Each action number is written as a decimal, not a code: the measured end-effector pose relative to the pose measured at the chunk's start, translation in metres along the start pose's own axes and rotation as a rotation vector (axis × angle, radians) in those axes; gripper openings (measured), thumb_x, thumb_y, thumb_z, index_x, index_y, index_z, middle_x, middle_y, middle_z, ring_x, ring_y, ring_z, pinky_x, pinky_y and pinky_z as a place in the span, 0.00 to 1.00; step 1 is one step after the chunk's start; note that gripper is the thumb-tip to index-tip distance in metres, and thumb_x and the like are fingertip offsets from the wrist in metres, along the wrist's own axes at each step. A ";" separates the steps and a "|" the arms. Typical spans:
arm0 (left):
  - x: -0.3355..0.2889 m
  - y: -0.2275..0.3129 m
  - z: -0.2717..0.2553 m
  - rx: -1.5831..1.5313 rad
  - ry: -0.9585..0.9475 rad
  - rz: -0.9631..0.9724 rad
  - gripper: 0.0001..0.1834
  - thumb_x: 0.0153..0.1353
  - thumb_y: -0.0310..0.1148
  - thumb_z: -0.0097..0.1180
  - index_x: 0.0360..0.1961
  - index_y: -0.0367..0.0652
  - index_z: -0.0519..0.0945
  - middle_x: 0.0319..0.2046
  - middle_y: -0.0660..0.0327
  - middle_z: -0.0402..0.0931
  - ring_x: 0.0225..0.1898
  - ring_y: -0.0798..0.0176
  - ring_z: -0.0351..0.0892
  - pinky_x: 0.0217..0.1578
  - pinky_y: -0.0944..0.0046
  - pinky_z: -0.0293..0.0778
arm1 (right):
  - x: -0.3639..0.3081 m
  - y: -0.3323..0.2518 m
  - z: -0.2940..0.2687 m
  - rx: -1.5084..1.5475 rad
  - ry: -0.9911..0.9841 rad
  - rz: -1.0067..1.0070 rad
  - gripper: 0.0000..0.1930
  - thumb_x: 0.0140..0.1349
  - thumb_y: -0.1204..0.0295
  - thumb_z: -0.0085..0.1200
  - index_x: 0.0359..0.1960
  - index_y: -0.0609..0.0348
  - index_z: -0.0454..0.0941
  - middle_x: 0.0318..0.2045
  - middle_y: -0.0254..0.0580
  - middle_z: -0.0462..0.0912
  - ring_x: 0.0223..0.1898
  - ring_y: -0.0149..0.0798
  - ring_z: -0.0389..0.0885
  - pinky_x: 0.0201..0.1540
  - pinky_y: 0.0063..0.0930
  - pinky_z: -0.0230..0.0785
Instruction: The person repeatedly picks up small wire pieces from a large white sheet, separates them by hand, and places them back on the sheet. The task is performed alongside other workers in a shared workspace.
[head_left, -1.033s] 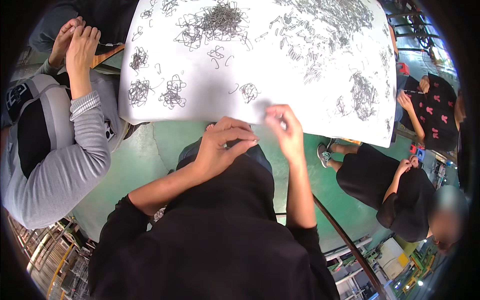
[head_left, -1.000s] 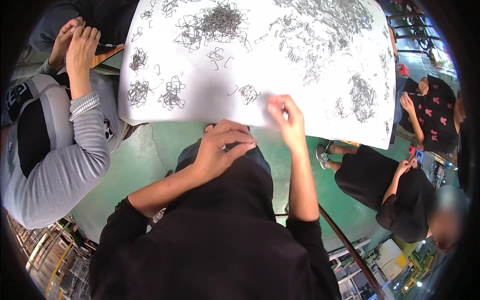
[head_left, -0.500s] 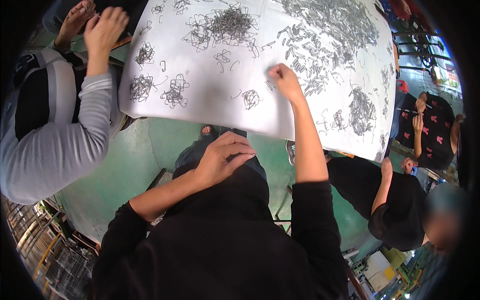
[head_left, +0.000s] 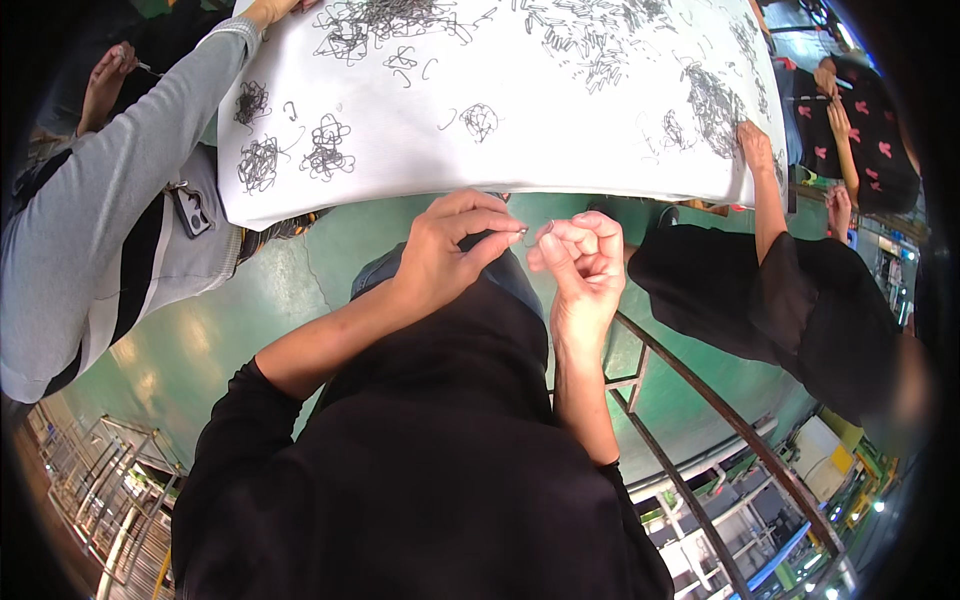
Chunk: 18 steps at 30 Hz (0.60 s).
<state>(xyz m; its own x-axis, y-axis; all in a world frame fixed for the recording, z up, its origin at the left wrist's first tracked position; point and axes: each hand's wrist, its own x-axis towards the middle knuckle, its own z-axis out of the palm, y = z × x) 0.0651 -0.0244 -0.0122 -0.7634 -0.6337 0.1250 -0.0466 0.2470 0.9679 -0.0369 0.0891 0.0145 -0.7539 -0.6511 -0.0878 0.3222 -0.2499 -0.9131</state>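
Observation:
Above my lap, just off the table's near edge, my two hands meet almost tip to tip. My left hand is closed in a pinch, with a small dark metal piece showing at its thumb and fingertips. Facing it, my right hand pinches thumb against forefinger, its other fingers curled. Something thin and curved shows at the right fingertips, too small to make out. On the white-covered table lie a small heap of bent wire pieces and, farther off, scattered short dark strips.
More wire heaps lie at the table's left, and a large one at the back. At left, a person's grey sleeve reaches over the table. At right, a co-worker's hand touches a dark pile. Metal bars stand at my right.
My right hand has drawn back from the strips on the table to my left hand. The grey-sleeved person now reaches farther over the table; the right co-worker's hand has moved onto it.

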 end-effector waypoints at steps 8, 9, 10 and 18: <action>0.007 0.003 0.007 0.042 -0.011 0.015 0.08 0.50 0.24 0.64 0.33 0.44 0.85 0.34 0.62 0.79 0.38 0.59 0.78 0.40 0.63 0.74 | -0.003 0.009 0.003 -0.075 0.146 -0.158 0.13 0.59 0.85 0.55 0.41 0.57 0.67 0.33 0.43 0.80 0.30 0.30 0.79 0.34 0.23 0.75; 0.010 0.003 0.009 0.044 -0.006 0.025 0.08 0.50 0.25 0.64 0.33 0.45 0.85 0.34 0.62 0.79 0.38 0.59 0.78 0.40 0.63 0.73 | -0.003 0.010 0.002 -0.091 0.145 -0.208 0.13 0.58 0.85 0.55 0.40 0.57 0.66 0.34 0.44 0.79 0.31 0.31 0.79 0.34 0.23 0.75; 0.012 0.002 0.009 0.037 -0.027 0.047 0.08 0.50 0.25 0.64 0.34 0.45 0.85 0.34 0.62 0.79 0.38 0.59 0.78 0.41 0.63 0.73 | -0.003 0.012 0.001 -0.106 0.141 -0.259 0.14 0.58 0.86 0.54 0.40 0.58 0.66 0.34 0.44 0.79 0.32 0.31 0.79 0.35 0.24 0.76; 0.076 -0.057 0.001 0.239 -0.004 0.252 0.12 0.51 0.25 0.63 0.39 0.44 0.83 0.36 0.60 0.79 0.40 0.56 0.77 0.41 0.60 0.74 | 0.006 0.021 -0.022 -0.168 0.079 -0.371 0.16 0.56 0.89 0.54 0.38 0.57 0.63 0.33 0.47 0.76 0.29 0.32 0.78 0.35 0.27 0.77</action>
<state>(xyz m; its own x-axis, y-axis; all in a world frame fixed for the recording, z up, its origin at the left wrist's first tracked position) 0.0090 -0.0862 -0.0583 -0.7728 -0.5279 0.3524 -0.0051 0.5605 0.8282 -0.0470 0.0960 -0.0137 -0.8452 -0.4799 0.2353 -0.0730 -0.3324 -0.9403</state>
